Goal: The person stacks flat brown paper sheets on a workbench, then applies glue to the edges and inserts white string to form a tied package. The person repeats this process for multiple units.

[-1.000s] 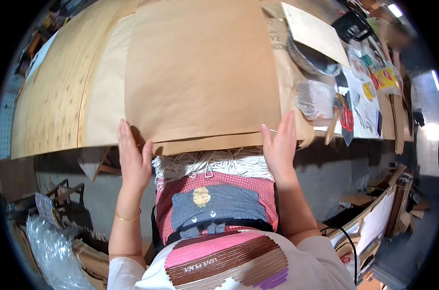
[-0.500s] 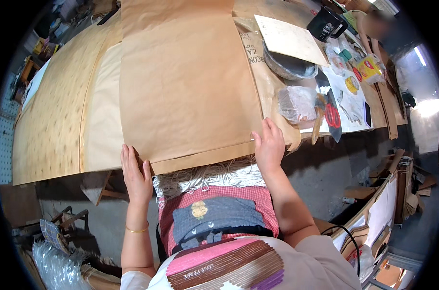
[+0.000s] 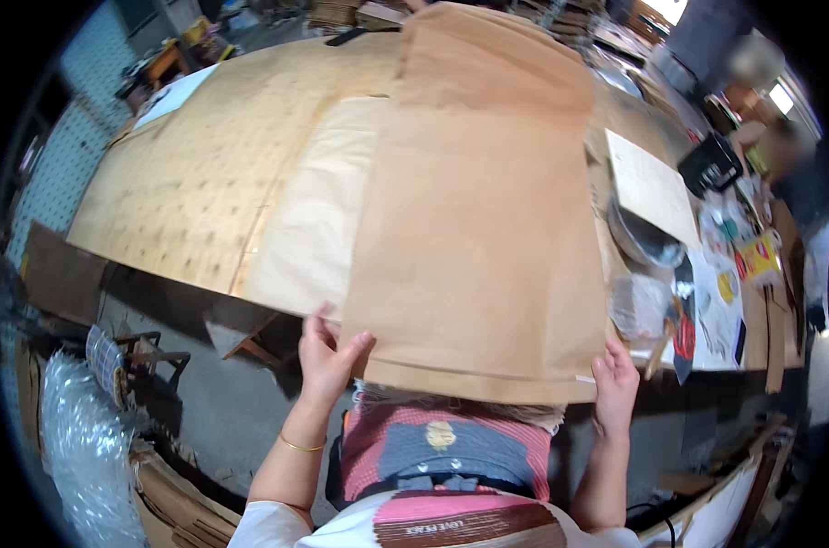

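A large brown kraft paper sack (image 3: 478, 228) lies lengthwise in front of me, its near end folded into a narrow strip. My left hand (image 3: 327, 361) grips its near left corner, thumb over the edge. At the near right corner, my right hand (image 3: 615, 384) pinches the side edge; part of its grip is hidden. The sack's far end looks raised and rippled. Under its left side a paler paper sheet (image 3: 318, 201) shows. White threads (image 3: 455, 406) hang at my waist below the table edge.
The wooden table (image 3: 186, 183) stretches left. To the right are a basin (image 3: 647, 239) under a pale board (image 3: 652, 187), a clear plastic bag (image 3: 638, 306), red-handled scissors (image 3: 684, 338) and a black jug (image 3: 709, 166). Another person (image 3: 789, 164) is at the far right.
My view has swung left, so the table and sack sit farther right. Both hands, flat on the sack's edges before, now grip its near corners. The far end has rippled up.
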### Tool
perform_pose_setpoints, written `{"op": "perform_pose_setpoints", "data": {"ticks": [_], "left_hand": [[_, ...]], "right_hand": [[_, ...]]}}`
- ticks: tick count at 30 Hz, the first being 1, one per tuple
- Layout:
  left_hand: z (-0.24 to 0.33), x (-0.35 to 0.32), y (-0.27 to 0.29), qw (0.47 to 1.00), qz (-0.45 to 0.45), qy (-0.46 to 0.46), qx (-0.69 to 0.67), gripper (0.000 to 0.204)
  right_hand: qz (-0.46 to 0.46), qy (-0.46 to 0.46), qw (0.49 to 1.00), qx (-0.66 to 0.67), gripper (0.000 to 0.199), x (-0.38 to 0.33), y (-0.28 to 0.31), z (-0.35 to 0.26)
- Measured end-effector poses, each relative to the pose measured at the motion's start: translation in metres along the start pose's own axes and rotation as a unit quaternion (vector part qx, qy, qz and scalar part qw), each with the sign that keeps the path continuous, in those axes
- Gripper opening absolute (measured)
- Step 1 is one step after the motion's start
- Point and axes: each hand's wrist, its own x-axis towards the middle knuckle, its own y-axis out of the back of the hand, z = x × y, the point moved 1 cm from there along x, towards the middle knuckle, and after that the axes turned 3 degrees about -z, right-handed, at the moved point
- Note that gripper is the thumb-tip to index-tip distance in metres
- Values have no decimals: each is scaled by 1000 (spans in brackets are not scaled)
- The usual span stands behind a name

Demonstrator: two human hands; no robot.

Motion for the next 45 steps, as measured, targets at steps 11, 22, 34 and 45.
{"op": "perform_pose_setpoints", "data": {"ticks": [11, 22, 34, 45], "left_hand": [[-50, 64, 208, 954, 203, -190, 110, 16], [-72, 199, 337, 855, 318, -34, 408, 31], [24, -22, -56, 747, -169, -451, 459, 70], [20, -6, -86, 743, -133, -500, 425, 59]], "right_hand": [[-272, 177, 924, -204, 36, 35, -230, 17], [-300, -25, 919, -254, 40, 54, -406, 70], [63, 159, 672, -721, 37, 50, 20, -43], [13, 158, 619, -769, 47, 48, 133, -25]]}}
